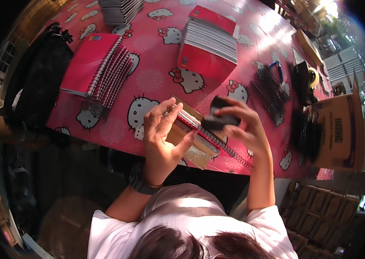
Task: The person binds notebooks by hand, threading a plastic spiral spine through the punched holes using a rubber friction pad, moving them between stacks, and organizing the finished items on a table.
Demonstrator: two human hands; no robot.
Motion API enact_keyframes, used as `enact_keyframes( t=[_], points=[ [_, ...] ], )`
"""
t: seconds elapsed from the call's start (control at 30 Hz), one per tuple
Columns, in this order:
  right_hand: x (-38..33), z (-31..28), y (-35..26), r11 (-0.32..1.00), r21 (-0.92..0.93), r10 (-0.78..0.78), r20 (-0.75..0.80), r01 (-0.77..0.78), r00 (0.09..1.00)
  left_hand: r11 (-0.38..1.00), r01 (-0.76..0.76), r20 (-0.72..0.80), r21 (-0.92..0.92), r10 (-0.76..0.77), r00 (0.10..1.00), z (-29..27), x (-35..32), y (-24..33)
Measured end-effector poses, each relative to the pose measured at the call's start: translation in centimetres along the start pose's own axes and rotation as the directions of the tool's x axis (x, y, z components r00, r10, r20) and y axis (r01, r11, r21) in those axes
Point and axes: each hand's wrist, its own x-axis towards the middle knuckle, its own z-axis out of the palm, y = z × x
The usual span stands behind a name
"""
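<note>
My left hand [158,134], a dark watch on its wrist, grips a small notebook [187,118] with its edge upward. A dark spiral coil [236,157] runs along that edge and sticks out past its near right end. My right hand [247,125], smeared by motion, has its fingers closed round a black object [221,114] held against the coil; its kind is not clear. Beneath the notebook lies a brown board or holder [199,157], partly covered by it and my left hand.
On the pink patterned tablecloth [146,80] stand a stack of pink spiral notebooks [89,64] and a block of unbound pages with pink covers [208,47]. Loose black coils [271,93] and blue-handled pliers [277,69] lie right. A cardboard box [335,131] stands beyond.
</note>
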Motion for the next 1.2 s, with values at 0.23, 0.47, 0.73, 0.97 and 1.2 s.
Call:
enact_keyframes(
  t=[0.23, 0.47, 0.73, 0.97, 1.2],
  points=[
    [1.8, 0.8, 0.5, 0.998, -0.067, -0.01, 0.012, 0.011, 1.0, 1.0, 0.013, -0.014, 0.019, -0.013, 1.0, 0.0, -0.2, 0.0],
    [0.6, 0.3, 1.5, 0.652, -0.755, -0.249, -0.124, 0.072, 0.96, 0.998, 0.002, 0.007, 0.059, -0.002, 1.0, -0.2, 0.3, 0.6],
    [-2.4, 4.4, -5.0, 0.958, -0.267, -0.176, -0.267, 0.103, 0.947, 0.965, -0.134, 0.095, -0.226, 0.159, 0.983, -0.5, 2.7, 3.8],
    [-2.8, 4.1, -4.2, 0.956, -0.205, -0.268, -0.326, 0.209, 0.906, 0.93, -0.038, 0.181, -0.365, 0.111, 0.977, 0.0, 2.7, 4.6],
    [-2.6, 3.6, -4.8, 0.941, -0.221, -0.311, -0.26, 0.257, 0.914, 0.9, -0.216, 0.22, -0.379, 0.314, 0.923, -0.3, 3.4, 4.2]
  ],
)
